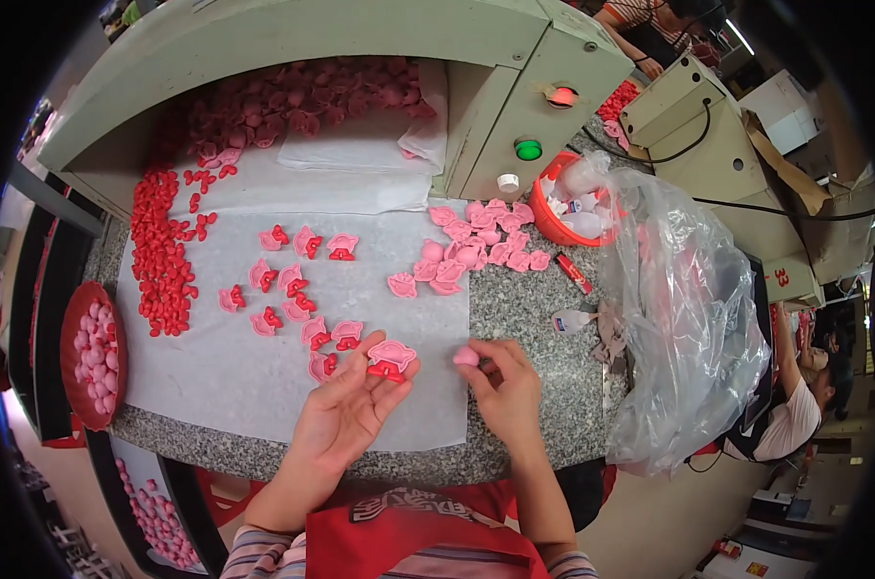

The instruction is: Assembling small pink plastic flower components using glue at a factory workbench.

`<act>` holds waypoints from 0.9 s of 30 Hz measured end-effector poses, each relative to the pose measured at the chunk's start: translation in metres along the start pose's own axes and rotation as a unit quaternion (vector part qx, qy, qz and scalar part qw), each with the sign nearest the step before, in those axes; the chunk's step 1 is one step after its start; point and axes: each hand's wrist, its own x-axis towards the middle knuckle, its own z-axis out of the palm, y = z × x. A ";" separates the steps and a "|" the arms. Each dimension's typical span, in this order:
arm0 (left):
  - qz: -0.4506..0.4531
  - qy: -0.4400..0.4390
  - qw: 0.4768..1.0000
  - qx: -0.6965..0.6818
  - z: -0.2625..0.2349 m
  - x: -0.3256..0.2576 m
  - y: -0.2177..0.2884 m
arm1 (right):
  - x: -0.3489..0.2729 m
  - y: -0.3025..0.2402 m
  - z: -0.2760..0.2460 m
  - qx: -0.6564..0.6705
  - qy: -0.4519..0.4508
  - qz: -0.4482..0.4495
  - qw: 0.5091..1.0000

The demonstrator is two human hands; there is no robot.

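At the near edge of the white sheet [225, 386] on the speckled desk [534, 318], the left hand [346, 410] lies palm up, fingers loosely cradling an assembled pink piece with red part [389, 357]. The right hand [505, 381] pinches a small pink blob [465, 356] at its fingertips, just beside. About a dozen finished pieces [298, 289] lie across the sheet's middle. Much seems left: a pile of plain pink pieces [481, 241] at the right edge and a long heap of red parts [158, 256] along the left.
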 end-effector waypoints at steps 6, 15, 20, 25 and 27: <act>-0.020 0.014 1.000 0.017 0.006 -0.001 -0.008 | -0.006 -0.009 -0.012 0.215 -0.037 0.203 0.955; -0.014 0.010 0.999 0.038 0.010 -0.004 -0.007 | -0.002 -0.002 -0.017 -0.172 -0.025 -0.149 0.973; -0.033 -0.002 0.999 0.031 0.010 -0.004 -0.011 | -0.003 0.013 -0.021 -0.141 -0.069 -0.210 0.965; -0.028 0.005 0.998 0.065 0.011 -0.005 -0.015 | -0.004 0.006 -0.018 -0.121 -0.015 -0.158 0.980; -0.020 0.008 0.997 0.078 0.010 -0.006 -0.016 | -0.007 -0.012 -0.018 -0.033 -0.004 -0.082 0.996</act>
